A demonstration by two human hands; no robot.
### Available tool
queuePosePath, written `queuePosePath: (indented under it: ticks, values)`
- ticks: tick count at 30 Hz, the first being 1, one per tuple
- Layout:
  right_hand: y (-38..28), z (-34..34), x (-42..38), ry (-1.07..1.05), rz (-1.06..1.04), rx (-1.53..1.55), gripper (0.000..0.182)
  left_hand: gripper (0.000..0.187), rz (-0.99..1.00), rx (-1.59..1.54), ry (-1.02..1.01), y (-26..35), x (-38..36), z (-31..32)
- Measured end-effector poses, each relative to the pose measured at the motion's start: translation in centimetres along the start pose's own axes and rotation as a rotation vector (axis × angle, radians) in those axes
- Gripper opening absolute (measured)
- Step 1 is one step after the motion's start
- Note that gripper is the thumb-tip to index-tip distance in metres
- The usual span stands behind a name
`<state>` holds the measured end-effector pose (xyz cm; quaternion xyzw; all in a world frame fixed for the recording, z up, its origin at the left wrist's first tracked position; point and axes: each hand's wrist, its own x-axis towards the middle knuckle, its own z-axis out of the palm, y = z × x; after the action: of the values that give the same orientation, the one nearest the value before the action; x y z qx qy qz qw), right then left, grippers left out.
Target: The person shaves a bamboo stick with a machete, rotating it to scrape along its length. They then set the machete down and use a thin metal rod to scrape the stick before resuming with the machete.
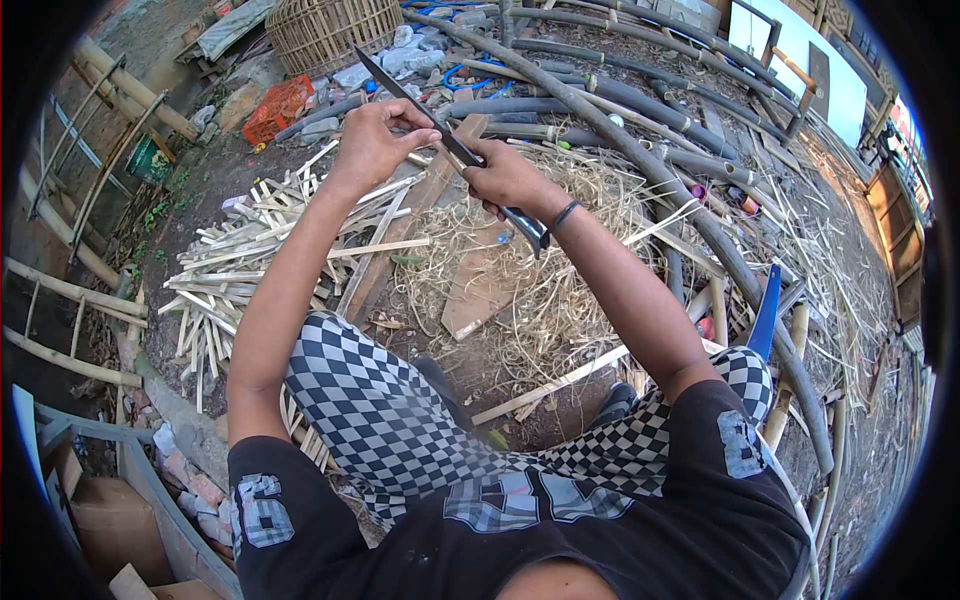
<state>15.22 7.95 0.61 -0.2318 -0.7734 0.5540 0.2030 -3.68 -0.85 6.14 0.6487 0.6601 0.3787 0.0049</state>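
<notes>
A long dark-bladed knife slants across in front of me, its tip up and to the left. My right hand is wrapped round it, and the dark butt end sticks out below that hand. My left hand is closed in a pinch beside the blade, thumb and fingertips pressed together close to its edge. Whether anything thin is between those fingertips, I cannot make out. Below both hands, curly pale shavings cover the ground around a flat wooden board.
A heap of split pale strips lies to the left. Long bamboo poles cross the back and right. Further off are an orange crate and a woven basket. A blue saw-like strip stands by my right knee.
</notes>
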Motion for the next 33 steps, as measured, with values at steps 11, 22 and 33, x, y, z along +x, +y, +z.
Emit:
queuePosePath:
  ticks: [11, 22, 33]
  values:
    - [1.7, 0.4, -0.2, -0.153, 0.176, 0.427, 0.044, 0.021, -0.014, -0.208, -0.049, -4.1, -0.2, 0.5]
    - [0.1, 2.3, -1.3, 0.088, -0.261, -0.084, 0.043, 0.022, -0.01, -0.161, 0.059, -0.3, -0.2, 0.1]
    - [2.3, 2.9, 1.4, 0.356, -0.572, -0.581, 0.027, 0.027, 0.022, 0.001, 0.186, 0.4, -0.5, -0.6]
